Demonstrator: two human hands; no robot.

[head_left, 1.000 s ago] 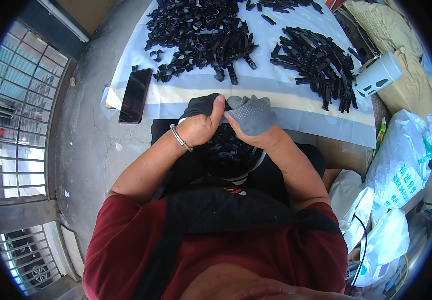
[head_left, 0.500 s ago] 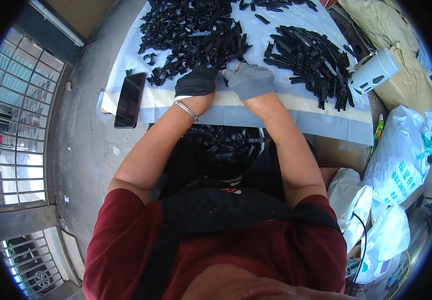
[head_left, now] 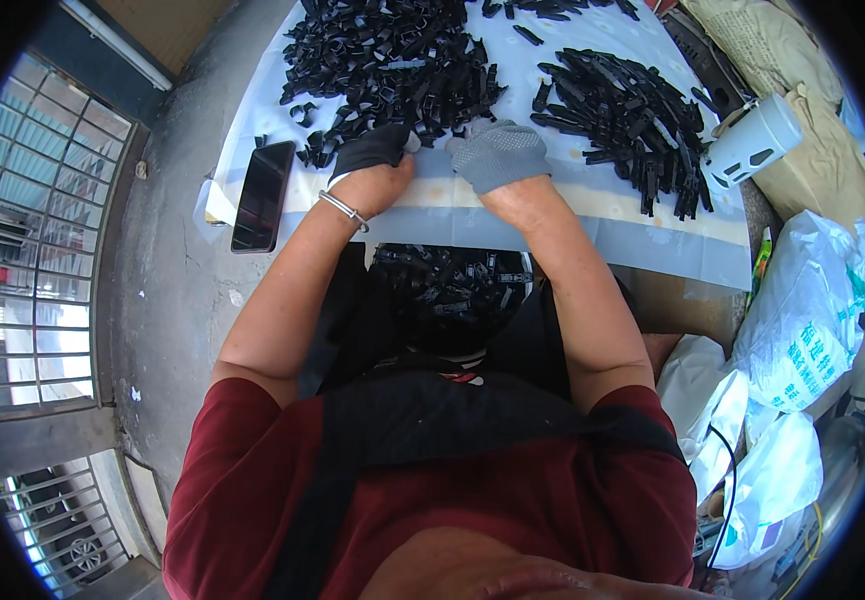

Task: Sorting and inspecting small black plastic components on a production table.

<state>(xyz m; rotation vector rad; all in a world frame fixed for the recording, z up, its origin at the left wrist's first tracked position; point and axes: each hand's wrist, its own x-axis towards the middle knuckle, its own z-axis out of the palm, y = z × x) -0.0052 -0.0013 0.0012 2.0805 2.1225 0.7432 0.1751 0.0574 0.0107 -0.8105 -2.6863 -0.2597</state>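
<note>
At the left of the table [head_left: 653, 245] lies one black phone [head_left: 263, 197], its long axis running away from the wearer with a slight lean to the right. One small black scrap [head_left: 260, 142] sits just beyond its top end. Next comes one big heap of curved black plastic pieces [head_left: 383, 65], too many to count, pointing every way. At its near edge is the left hand [head_left: 373, 172], in a black glove, one metal bangle [head_left: 344, 210] on the wrist; its fingers are curled. Below the table edge, one round container [head_left: 530, 270] holds jumbled small black parts [head_left: 453, 285]. The right hand [head_left: 501, 160], in a grey dotted glove, is bent closed beside the heap, apart from the left. I cannot tell whether either hand pinches a piece. Farther off, one lone black strip [head_left: 528, 35] slants from upper left to lower right. Rightward, one pile of straight black strips [head_left: 633, 125], uncountable, mostly slants likewise; its nearest strips point toward the wearer. One white slotted cylinder [head_left: 753, 145] leans beside it.
</note>
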